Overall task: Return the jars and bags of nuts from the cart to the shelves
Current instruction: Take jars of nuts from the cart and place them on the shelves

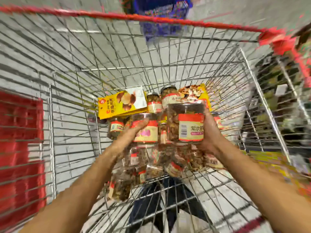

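1. Jars of nuts [151, 165] lay heaped on the wire floor of the cart [67, 98], most of them on their sides, each of clear plastic with a red and cream label; a few stood upright toward the far end of the heap.
2. Right hand [209, 132] held one large jar [186, 122] upright above the heap; its fingers were wrapped round the jar's right side and pressed against the label, which bore a barcode and printed characters.
3. Left hand [133, 132] gripped a second jar [146, 130], just beside the first; its fingers [143, 124] curled over the front of the label. Motion blur hid the finer detail of this grip.
4. Yellow box [121, 105] picturing nuts rested tilted at the far left of the heap, propped on the jars below it.
5. Yellow bag [195, 95] picturing mixed nuts stood at the far right of the heap, behind the large jar.
6. Red rim [117, 15] ran along the cart's far edge; a red block [20, 140] showed through the left wall, and dark shelving [277, 91] through the right wall.
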The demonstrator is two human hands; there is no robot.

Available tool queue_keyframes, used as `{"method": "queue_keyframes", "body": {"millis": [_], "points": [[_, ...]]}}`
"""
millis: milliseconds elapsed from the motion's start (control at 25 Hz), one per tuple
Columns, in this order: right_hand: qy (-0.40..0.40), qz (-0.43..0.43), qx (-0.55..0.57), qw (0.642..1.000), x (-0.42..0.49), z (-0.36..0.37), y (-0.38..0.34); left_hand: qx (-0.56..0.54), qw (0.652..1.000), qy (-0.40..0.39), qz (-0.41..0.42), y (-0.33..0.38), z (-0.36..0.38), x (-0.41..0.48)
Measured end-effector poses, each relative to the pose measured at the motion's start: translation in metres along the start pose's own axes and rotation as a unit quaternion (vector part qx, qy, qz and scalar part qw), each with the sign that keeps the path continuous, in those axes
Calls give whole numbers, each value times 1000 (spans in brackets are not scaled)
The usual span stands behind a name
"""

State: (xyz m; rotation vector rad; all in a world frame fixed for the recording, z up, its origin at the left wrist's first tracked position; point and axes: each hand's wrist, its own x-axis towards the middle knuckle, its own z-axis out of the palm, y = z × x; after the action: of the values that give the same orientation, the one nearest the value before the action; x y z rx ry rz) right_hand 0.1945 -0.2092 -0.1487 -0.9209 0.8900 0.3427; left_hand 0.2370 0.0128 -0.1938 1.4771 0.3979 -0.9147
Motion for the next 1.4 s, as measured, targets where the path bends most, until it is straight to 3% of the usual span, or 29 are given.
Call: {"method": "queue_keyframes", "body": {"millis": [160, 320, 480, 640, 760, 960, 1120, 1240, 1400], "points": [[35, -124, 138, 982, -81, -42, -17, -15, 985, -154, 77, 76, 69, -47], [114, -236, 240, 935, -158, -101, -8, 12, 964, -253, 84, 100, 164, -96], [100, -341, 380, 854, -237, -168, 17, 37, 927, -365, 74, 81, 264, -142], [155, -412, 474, 762, -309, -244, 55, 64, 887, -455, 43, 42, 356, -185], [196, -450, 473, 732, -362, -305, 81, 89, 862, -497, 39, -4, 432, -220], [246, -409, 518, 710, -403, -408, 102, 86, 870, -486, 22, -76, 536, -244], [224, -373, 526, 731, -385, -467, 90, 46, 885, -463, 20, -98, 595, -226], [196, -374, 523, 740, -354, -496, 72, 23, 900, -423, 103, -100, 631, -194], [182, -370, 531, 740, -303, -533, 57, 37, 891, -332, 309, -114, 676, -132]]}}
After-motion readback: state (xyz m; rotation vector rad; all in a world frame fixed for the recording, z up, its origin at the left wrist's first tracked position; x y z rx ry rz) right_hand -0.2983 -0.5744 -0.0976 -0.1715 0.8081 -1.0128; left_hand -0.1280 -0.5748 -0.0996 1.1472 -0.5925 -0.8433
